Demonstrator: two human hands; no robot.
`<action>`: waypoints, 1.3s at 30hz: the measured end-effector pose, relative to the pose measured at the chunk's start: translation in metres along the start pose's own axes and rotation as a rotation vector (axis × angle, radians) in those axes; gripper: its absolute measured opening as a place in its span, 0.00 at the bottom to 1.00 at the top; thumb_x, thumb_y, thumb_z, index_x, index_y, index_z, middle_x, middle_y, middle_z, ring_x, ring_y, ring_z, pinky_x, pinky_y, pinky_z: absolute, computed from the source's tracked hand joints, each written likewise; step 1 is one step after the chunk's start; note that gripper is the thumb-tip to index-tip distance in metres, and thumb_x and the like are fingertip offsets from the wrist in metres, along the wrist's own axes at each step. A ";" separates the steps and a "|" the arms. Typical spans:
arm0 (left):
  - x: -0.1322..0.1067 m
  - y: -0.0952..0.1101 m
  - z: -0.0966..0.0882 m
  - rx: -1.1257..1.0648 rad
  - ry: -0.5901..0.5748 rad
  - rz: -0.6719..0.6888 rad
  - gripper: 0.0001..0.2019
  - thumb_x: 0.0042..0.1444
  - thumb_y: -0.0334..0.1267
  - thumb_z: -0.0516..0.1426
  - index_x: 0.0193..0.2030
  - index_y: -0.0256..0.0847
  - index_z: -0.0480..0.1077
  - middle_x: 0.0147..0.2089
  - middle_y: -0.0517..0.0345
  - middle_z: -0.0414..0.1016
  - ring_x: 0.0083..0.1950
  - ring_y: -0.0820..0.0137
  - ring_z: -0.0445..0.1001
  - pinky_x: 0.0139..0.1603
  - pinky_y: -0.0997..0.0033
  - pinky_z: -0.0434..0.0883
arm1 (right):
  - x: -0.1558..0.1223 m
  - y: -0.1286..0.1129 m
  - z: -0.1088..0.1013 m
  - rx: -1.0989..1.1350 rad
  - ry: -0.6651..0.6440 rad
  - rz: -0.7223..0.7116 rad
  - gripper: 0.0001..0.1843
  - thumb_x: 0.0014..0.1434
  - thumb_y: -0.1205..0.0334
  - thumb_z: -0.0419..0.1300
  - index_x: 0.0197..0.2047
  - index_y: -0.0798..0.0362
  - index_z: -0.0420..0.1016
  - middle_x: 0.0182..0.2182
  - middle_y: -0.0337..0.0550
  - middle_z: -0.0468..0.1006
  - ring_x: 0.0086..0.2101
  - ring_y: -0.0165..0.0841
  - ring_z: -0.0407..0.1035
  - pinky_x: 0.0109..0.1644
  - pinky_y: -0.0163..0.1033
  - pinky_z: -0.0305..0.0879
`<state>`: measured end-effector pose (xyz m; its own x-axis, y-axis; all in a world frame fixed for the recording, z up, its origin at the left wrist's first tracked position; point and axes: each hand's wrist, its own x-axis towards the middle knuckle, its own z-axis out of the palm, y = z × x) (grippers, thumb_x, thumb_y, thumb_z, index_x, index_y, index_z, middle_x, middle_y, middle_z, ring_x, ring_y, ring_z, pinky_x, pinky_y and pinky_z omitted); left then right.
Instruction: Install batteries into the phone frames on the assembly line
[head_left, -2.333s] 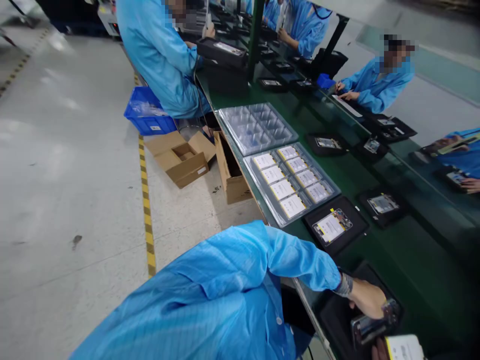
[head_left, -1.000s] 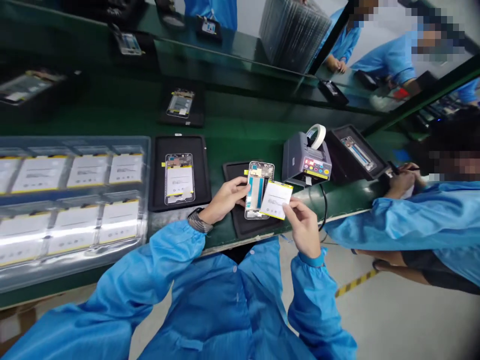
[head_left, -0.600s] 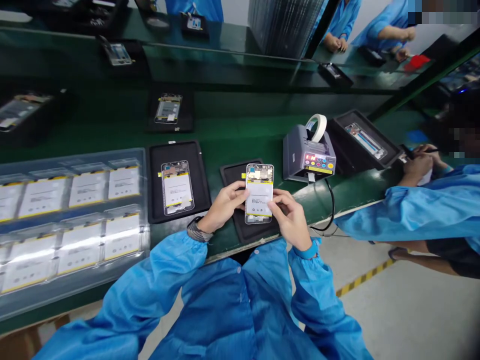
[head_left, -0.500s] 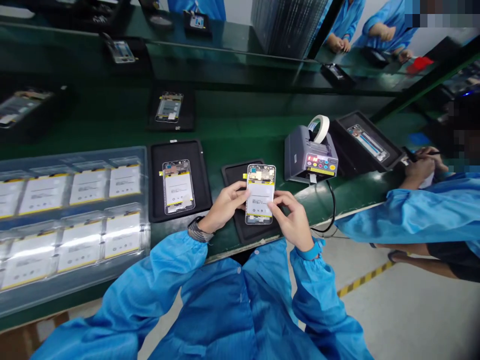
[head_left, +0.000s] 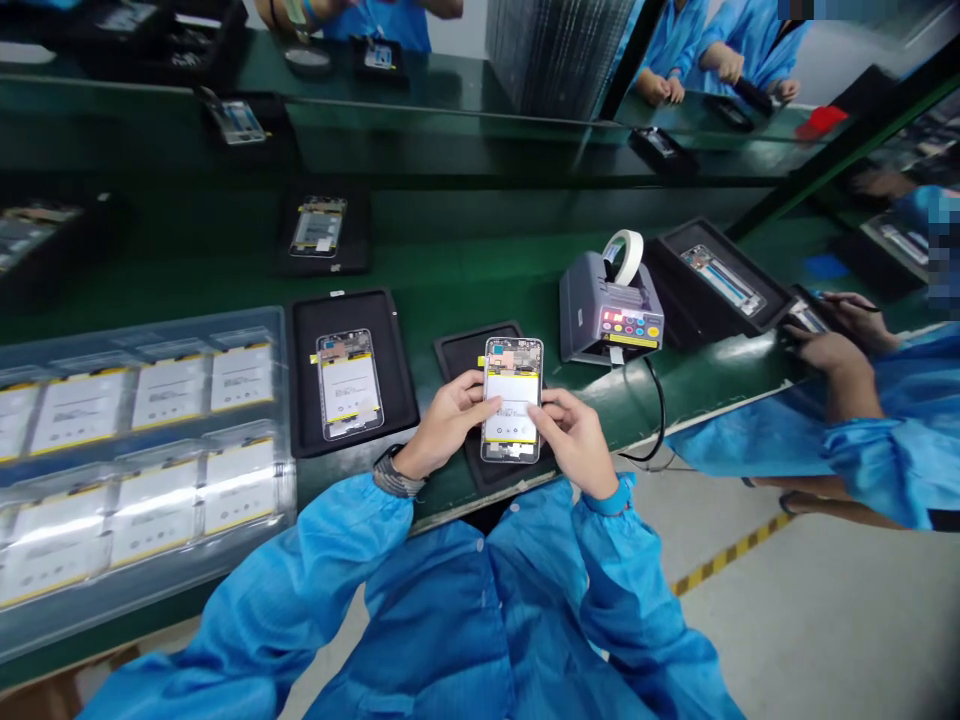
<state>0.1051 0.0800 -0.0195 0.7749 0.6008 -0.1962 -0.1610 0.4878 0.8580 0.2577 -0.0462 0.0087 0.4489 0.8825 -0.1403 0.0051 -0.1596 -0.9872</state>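
Note:
An opened phone [head_left: 512, 400], its circuit board at the top and a white battery below, is held upright over a black tray [head_left: 487, 478] near the bench edge. My left hand [head_left: 448, 420] grips its left side, thumb lying over the battery. On the opposite side my right hand [head_left: 576, 437] pinches the frame, its thumb also on the battery's face. A yellow tab sticks out at the phone's upper left. To the left, a second opened phone [head_left: 350, 385] lies in another black tray [head_left: 397, 350].
A clear plastic tray [head_left: 289, 480] of several white batteries [head_left: 241, 377] covers the bench's left part. A tape dispenser [head_left: 611, 310] with a white roll stands right of my hands. Beyond it a co-worker's hand [head_left: 844, 365] handles a device. More phones in trays lie farther back.
Both thumbs have shifted a little on the battery, and the phone sits slightly lower in view. The co-worker at right has moved, now holding a device. My grip stays closed.

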 end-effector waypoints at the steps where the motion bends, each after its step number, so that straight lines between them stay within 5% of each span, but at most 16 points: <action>1: -0.001 0.000 0.001 -0.001 -0.002 0.002 0.27 0.53 0.49 0.73 0.51 0.37 0.70 0.49 0.47 0.85 0.47 0.59 0.85 0.50 0.61 0.81 | -0.001 0.001 0.001 0.033 -0.021 0.004 0.24 0.60 0.38 0.70 0.44 0.50 0.73 0.24 0.35 0.76 0.26 0.34 0.72 0.32 0.38 0.70; 9: -0.002 -0.003 0.003 0.064 0.044 0.010 0.28 0.51 0.50 0.74 0.49 0.38 0.69 0.44 0.51 0.86 0.40 0.62 0.85 0.41 0.67 0.81 | -0.002 0.009 0.011 0.064 0.060 -0.039 0.22 0.60 0.41 0.70 0.45 0.49 0.75 0.28 0.36 0.78 0.29 0.34 0.72 0.34 0.39 0.71; 16: -0.011 -0.002 0.011 0.163 0.036 0.029 0.26 0.53 0.52 0.72 0.48 0.38 0.70 0.44 0.51 0.86 0.40 0.63 0.85 0.41 0.68 0.81 | 0.013 -0.003 0.011 0.083 0.103 -0.105 0.19 0.60 0.44 0.71 0.45 0.48 0.77 0.36 0.41 0.83 0.35 0.37 0.76 0.38 0.40 0.73; 29: -0.018 -0.002 0.016 0.242 0.050 0.067 0.23 0.54 0.50 0.71 0.47 0.39 0.71 0.41 0.54 0.86 0.40 0.62 0.85 0.41 0.67 0.82 | -0.001 -0.014 0.015 0.108 0.080 -0.118 0.19 0.64 0.45 0.69 0.50 0.48 0.77 0.45 0.45 0.86 0.43 0.41 0.80 0.48 0.45 0.77; 39: -0.018 0.001 0.017 0.207 0.047 0.069 0.23 0.52 0.49 0.72 0.48 0.38 0.73 0.40 0.54 0.86 0.40 0.61 0.86 0.41 0.66 0.82 | 0.002 -0.013 0.017 0.092 0.121 -0.102 0.21 0.60 0.43 0.72 0.46 0.48 0.77 0.40 0.44 0.86 0.37 0.39 0.79 0.42 0.43 0.76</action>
<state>0.1016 0.0585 -0.0073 0.7362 0.6596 -0.1514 -0.0803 0.3072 0.9483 0.2427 -0.0349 0.0204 0.5545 0.8315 -0.0344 -0.0236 -0.0256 -0.9994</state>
